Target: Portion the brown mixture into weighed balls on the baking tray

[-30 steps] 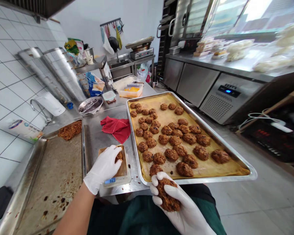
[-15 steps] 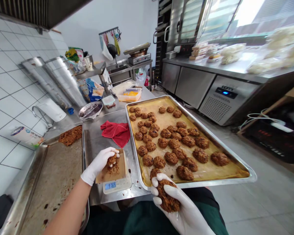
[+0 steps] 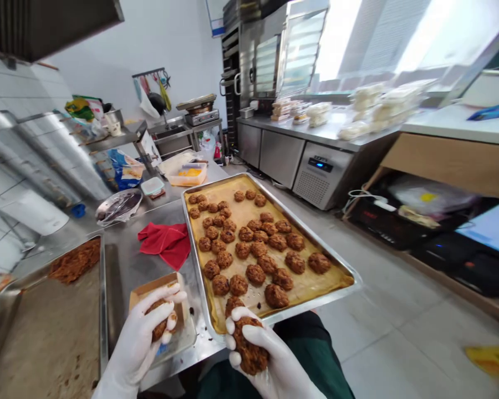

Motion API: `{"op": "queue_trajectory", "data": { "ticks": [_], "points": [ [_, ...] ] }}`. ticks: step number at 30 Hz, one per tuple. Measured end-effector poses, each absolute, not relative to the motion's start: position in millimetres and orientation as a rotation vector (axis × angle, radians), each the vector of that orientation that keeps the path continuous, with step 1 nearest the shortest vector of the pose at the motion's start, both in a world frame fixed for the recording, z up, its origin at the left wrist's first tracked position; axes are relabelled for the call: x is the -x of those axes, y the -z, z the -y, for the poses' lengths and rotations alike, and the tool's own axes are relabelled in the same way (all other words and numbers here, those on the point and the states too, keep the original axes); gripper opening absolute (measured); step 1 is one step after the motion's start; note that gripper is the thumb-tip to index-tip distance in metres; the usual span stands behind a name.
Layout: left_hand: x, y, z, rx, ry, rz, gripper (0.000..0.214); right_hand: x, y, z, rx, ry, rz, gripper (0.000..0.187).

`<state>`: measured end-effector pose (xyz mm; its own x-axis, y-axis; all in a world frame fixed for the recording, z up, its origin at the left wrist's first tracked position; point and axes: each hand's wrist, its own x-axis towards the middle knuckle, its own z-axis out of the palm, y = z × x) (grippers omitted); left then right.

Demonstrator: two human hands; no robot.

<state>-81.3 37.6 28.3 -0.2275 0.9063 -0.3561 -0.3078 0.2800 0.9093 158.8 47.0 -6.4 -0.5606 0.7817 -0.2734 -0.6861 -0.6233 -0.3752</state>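
White gloves cover both hands. My left hand (image 3: 147, 327) is closed around a small brown lump of dough (image 3: 158, 320), held above the kitchen scale (image 3: 178, 332) and the brown paper tray (image 3: 143, 288) on it. A larger dark-brown lump of dough (image 3: 249, 346) sits in my right hand (image 3: 260, 354), fingers wrapped round it, at the near edge of the baking tray (image 3: 332, 293). Rows of brown dough balls (image 3: 255, 274) lie on that tray's yellow-brown liner. My left hand hides most of the scale's display.
A second metal tray (image 3: 45, 338) at left holds a mass of brown mixture (image 3: 77, 260). A red cloth (image 3: 165, 243) lies between the trays. Behind are a bowl (image 3: 119, 206) and a plastic box with yellow contents (image 3: 189, 173). A steel counter (image 3: 307, 130) stands across the aisle.
My left hand has lifted its lump off the scale's paper tray and come nearer to me. My right hand keeps its lump. The view has turned to the right.
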Motion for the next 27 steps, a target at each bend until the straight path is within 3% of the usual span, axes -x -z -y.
{"op": "queue_trajectory", "data": {
  "ticks": [4, 10, 17, 21, 24, 27],
  "points": [
    [59, -22, -55, -0.642, -1.202, -1.286, 0.033, -166, 6, -48, 0.524, -2.163, 0.266, 0.019],
    [15, -25, -122, -0.743, -1.113, -1.407, 0.052, -178, 11, -50, 0.538, -2.103, 0.106, 0.024],
    [3, -84, -209, -0.932, -1.306, -1.132, 0.043, -188, -5, -58, 0.555, -2.066, 0.018, 0.048],
    [-17, -93, -171, -1.149, -1.349, -1.147, 0.041, -190, -22, -66, 0.572, -1.935, 0.027, 0.058],
    [-43, -63, -110, -1.400, -1.304, -1.183, 0.028, -189, -33, -71, 0.471, -1.872, 0.076, 0.054],
    [-60, -22, -65, -2.127, -1.374, -1.341, 0.038, -181, -36, -71, 0.440, -1.829, 0.123, 0.049]
  ]
}}
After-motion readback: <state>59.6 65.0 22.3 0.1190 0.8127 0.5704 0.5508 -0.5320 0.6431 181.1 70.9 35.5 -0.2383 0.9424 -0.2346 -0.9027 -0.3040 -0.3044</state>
